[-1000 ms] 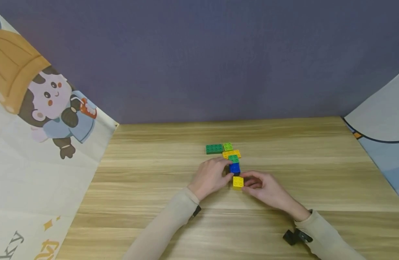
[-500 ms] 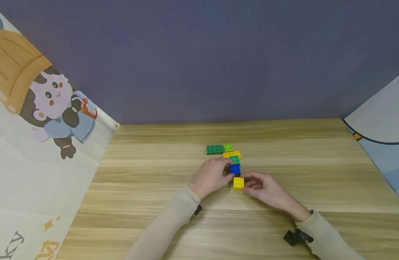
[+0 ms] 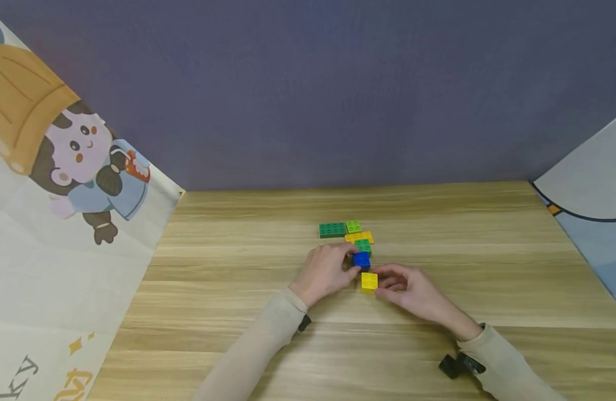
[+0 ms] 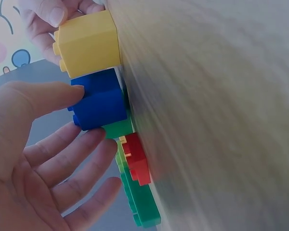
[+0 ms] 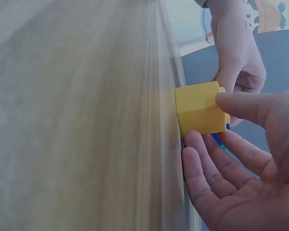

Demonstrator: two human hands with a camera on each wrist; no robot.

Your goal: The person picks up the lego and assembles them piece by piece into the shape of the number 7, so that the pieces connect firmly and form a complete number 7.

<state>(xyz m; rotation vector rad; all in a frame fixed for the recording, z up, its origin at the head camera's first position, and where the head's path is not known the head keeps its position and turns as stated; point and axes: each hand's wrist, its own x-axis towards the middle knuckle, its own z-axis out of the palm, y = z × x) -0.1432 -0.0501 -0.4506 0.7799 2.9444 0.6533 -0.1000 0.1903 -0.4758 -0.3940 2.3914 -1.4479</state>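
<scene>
My left hand (image 3: pixel 327 272) pinches a blue block (image 3: pixel 361 260) between thumb and fingers; in the left wrist view the thumb lies on the blue block's (image 4: pixel 100 100) side. My right hand (image 3: pixel 413 291) has its thumb and fingers around a yellow block (image 3: pixel 369 282), which stands on the table nearer me than the blue one. In the right wrist view the thumb touches the yellow block (image 5: pixel 201 108) near its studs, with fingertips at its lower side. A green block (image 3: pixel 362 246) is just beyond the blue block.
Beyond the green block lie a flat yellow-orange brick (image 3: pixel 359 237), a lime block (image 3: pixel 353 226) and a dark green brick (image 3: pixel 332 230) on the wooden table (image 3: pixel 238 250). A red brick (image 4: pixel 137 159) shows in the left wrist view. A dark panel (image 3: pixel 338 94) rises at the back.
The blue block has shifted and turned slightly under my left fingers. My right hand and the yellow block look nearly unmoved.
</scene>
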